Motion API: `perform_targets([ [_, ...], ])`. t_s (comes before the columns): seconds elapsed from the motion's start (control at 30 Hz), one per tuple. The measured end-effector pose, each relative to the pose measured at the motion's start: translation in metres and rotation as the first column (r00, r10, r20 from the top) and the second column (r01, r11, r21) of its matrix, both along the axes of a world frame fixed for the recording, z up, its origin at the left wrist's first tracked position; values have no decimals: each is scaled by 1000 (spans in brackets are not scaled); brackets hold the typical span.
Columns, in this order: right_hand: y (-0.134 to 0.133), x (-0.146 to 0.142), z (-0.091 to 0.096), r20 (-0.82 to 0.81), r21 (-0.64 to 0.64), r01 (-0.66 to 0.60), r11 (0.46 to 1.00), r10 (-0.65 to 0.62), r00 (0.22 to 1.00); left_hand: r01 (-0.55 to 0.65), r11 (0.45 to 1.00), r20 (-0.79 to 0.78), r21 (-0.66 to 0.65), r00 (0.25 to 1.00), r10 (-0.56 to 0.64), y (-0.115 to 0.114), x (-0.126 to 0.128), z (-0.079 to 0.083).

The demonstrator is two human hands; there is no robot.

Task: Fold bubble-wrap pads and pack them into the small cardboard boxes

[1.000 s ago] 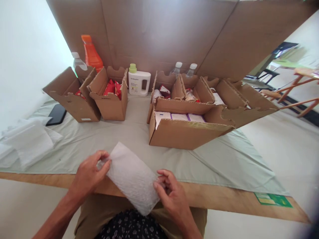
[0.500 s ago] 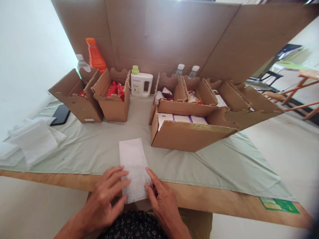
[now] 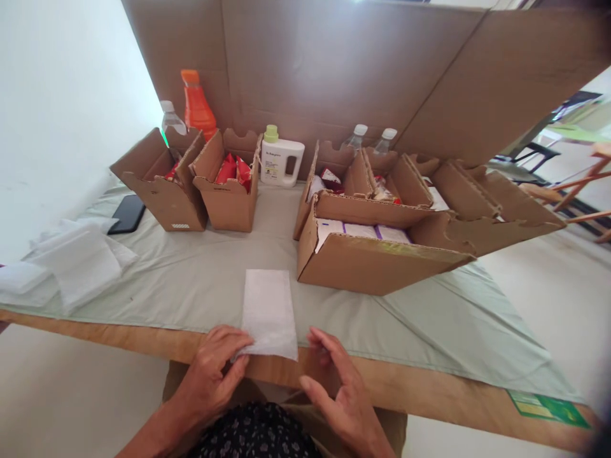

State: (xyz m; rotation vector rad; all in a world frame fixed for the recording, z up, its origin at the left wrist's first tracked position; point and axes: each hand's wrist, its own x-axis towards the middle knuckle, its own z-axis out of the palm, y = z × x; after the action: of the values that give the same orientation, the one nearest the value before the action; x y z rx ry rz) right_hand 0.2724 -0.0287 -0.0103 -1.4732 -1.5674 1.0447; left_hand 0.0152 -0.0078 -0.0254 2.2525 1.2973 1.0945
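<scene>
Cardboard panels (image 3: pixel 310 63) wall off the far side of a wooden bench (image 3: pixel 429 394) covered by a pale green cloth (image 3: pixel 200 280); view from the head camera, looking down.

**Progress.** One white sheet (image 3: pixel 268 312) lies flat on the cloth as a narrow rectangle, its long sides running near to far and its edges lined up. Judged from that shape, the folding and flattening are done. The sheet has not joined the loose pile of white sheets (image 3: pixel 71 267) at the far-left end of the bench, well apart from it, so it remains the one item in hand.

**Position of the sheet.** It sits at the near middle of the bench, just left of the large open carton (image 3: pixel 372 267). Its near end reaches past the cloth's hem onto the bare wood.

**Left hand** (image 3: pixel 212 375). Its fingers (image 3: pixel 236 348) are extended and held together, and their tips rest on the sheet's near-left corner. The palm hangs off the bench edge.

**Right hand** (image 3: pixel 338 397). It is spread loosely, with the fingers half curled and holding nothing. It hovers just right of the sheet's near-right corner and appears clear of it.

**Surroundings.** Two small cartons (image 3: pixel 165 191) (image 3: pixel 229 191) with red packets stand at the far left. Near them are a dark phone (image 3: pixel 126 214), an orange bottle (image 3: pixel 196 108) and a white jug (image 3: pixel 281 159).
</scene>
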Motion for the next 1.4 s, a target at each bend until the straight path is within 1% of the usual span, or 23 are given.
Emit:
perform_targets([
  [0.07, 4, 1, 0, 144, 118, -78, 990, 61, 988, -15, 998, 30, -56, 999, 17, 4, -1, 4],
  [0.1, 8, -2, -1, 181, 140, -113, 984, 87, 980, -28, 996, 36, -83, 999, 31, 6, -1, 5],
  [0.17, 19, -14, -5, 231, 178, -128, 976, 85, 969, -61, 987, 35, -149, 997, 67, 11, 1, 7],
  [0.23, 31, -28, -13, 299, 251, -88, 964, 9, 954, -109, 965, 27, -238, 993, 119, 16, 4, 8],
  [0.33, 41, -41, -22, 401, 425, -50, 904, -139, 905, -180, 927, 43, -330, 978, 205, 20, 11, 6],
  [0.4, 39, -40, -22, 436, 506, -51, 861, -204, 877, -209, 920, 69, -333, 967, 245, 22, 15, 2],
  [0.47, 32, -34, -16, 449, 572, -59, 818, -252, 857, -226, 925, 77, -305, 962, 260, 23, 17, -3],
  [0.53, 23, -28, -7, 458, 626, -100, 774, -261, 850, -228, 935, 56, -272, 966, 251, 24, 19, -8],
  [0.6, 17, -26, -1, 511, 612, -216, 761, -172, 842, -214, 943, 31, -254, 973, 229, 26, 20, -11],
  [0.7, 21, -31, -3, 603, 500, -393, 772, 16, 798, -217, 956, -6, -197, 975, 220, 27, 19, -11],
  [0.73, 26, -33, -6, 610, 481, -412, 774, 42, 791, -224, 963, -19, -150, 974, 224, 25, 19, -9],
  [0.8, 34, -36, -9, 584, 497, -398, 771, 42, 811, -215, 976, -47, -20, 976, 213, 18, 16, -5],
  [0.87, 39, -36, -6, 536, 503, -378, 777, 63, 842, -156, 984, -90, 86, 982, 163, 7, 12, 1],
  [0.9, 39, -36, -2, 517, 480, -381, 790, 97, 851, -112, 987, -114, 114, 985, 125, 1, 10, 4],
  [0.97, 36, -33, 6, 485, 401, -406, 821, 186, 854, -38, 993, -128, 110, 990, 52, -7, 7, 8],
  [1.03, 33, -30, 12, 456, 323, -414, 851, 243, 856, -9, 999, -79, 48, 997, 12, -9, 5, 10],
  [1.07, 32, -28, 12, 444, 307, -400, 863, 241, 863, -8, 1000, -45, 9, 999, 9, -7, 5, 11],
  [1.13, 30, -26, 11, 437, 338, -331, 881, 164, 884, -25, 997, 3, -77, 1000, 25, 1, 5, 10],
  [1.17, 29, -25, 9, 444, 384, -288, 877, 97, 891, -38, 993, 13, -114, 999, 40, 6, 6, 9],
  [1.23, 27, -26, 7, 469, 498, -225, 837, -42, 882, -74, 982, 15, -176, 997, 78, 18, 9, 7],
  [1.3, 26, -30, 6, 510, 562, -239, 792, -104, 854, -115, 970, 9, -216, 993, 119, 30, 13, 4],
  [1.33, 25, -32, 5, 539, 560, -269, 784, -98, 837, -135, 966, 6, -222, 990, 140, 35, 15, 2],
  [1.4, 27, -38, 4, 603, 503, -340, 794, -41, 796, -169, 961, 1, -217, 985, 173, 41, 18, 0],
])
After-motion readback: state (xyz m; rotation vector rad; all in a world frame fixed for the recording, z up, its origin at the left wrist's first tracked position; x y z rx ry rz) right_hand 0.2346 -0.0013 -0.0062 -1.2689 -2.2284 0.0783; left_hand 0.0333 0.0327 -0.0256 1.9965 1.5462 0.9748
